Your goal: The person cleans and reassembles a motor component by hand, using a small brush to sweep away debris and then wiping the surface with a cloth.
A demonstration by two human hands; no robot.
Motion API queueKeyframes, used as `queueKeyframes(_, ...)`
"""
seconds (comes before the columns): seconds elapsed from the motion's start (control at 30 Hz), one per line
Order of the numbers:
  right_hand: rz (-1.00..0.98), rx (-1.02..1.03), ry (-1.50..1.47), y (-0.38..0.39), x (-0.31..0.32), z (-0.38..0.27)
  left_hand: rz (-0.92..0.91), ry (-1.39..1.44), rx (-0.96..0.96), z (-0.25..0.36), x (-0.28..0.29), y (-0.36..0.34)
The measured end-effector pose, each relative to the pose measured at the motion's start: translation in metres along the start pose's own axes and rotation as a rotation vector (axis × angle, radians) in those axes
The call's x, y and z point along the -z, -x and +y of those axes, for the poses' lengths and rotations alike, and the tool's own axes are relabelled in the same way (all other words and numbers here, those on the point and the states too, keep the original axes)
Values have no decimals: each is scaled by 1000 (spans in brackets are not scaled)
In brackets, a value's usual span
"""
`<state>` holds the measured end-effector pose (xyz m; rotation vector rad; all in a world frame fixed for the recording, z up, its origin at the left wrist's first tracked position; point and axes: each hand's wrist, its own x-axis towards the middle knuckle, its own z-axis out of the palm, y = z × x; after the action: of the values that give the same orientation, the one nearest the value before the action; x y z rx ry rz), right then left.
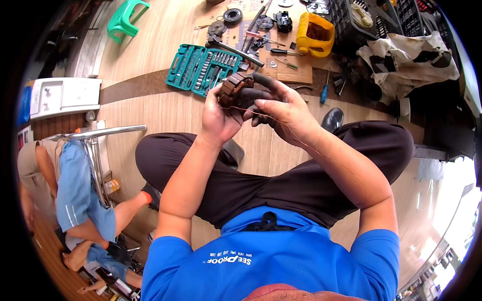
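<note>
Up in front of my knees I hold a motor stator (234, 88), a ring of dark metal segments with copper windings. My left hand (219, 119) is closed around its left and lower side, thumb up along the edge. A thin copper wire (315, 146) runs from the stator past my right thumb and trails along my right forearm. My right hand (287, 109) is closed at the stator's right side, with thumb and fingers on the wire. Its fingertips are blackened. The exact pinch on the wire is partly hidden by the fingers.
Beyond my hands lie an open green socket set (203, 67), a cut yellow jug (316, 34) and a cardboard sheet (296, 73) with tools and parts. A blue-handled screwdriver (324, 93) lies right. Black crates (351, 30) stand far right, a green stool (125, 21) far left. People sit at left.
</note>
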<state>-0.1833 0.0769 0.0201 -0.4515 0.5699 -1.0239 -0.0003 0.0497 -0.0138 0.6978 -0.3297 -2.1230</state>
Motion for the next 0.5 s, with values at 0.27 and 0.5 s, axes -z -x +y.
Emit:
queueKeyframes(0.27,-4,-35,-28,-4,7,6,44,16,29,1,6,0)
queueKeyframes(0.5,-57,-5,17,-3,0,4,102,92,33,4,-5,3)
